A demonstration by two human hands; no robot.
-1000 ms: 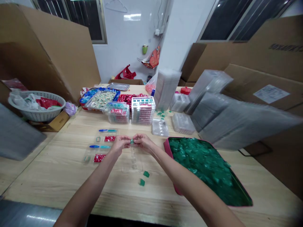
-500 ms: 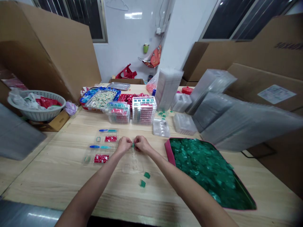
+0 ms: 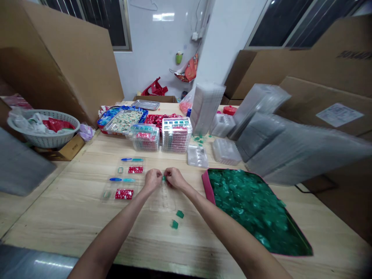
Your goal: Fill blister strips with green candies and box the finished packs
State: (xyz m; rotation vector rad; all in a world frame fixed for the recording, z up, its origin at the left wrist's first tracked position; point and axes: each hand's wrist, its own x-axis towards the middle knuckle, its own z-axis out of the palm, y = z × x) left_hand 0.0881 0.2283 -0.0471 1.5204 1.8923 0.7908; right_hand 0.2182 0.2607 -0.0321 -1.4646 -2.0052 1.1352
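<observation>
My left hand (image 3: pixel 152 179) and my right hand (image 3: pixel 174 178) meet over the wooden table (image 3: pixel 87 217), fingers curled, pinching a small green packet (image 3: pixel 164 178) between them. Directly under them lies a clear plastic blister tray (image 3: pixel 163 199). Two loose green packets (image 3: pixel 177 219) lie on the table just in front of that tray. To the right stands a pink tray (image 3: pixel 205 185) heaped with green packets (image 3: pixel 250 205). Left of my hands lie two partly filled clear trays (image 3: pixel 123 182) with red packets and blue tools.
Stacks of filled clear trays (image 3: pixel 176 134) and metal pans of sweets (image 3: pixel 123 122) stand behind. Piles of empty blister trays (image 3: pixel 261 131) lean at the right. A white basket (image 3: pixel 43 130) sits at the left. Cardboard sheets (image 3: pixel 58 58) wall both sides.
My two hands have sunk slightly toward the clear tray and closed tighter together on the green packet. Nothing else has shifted.
</observation>
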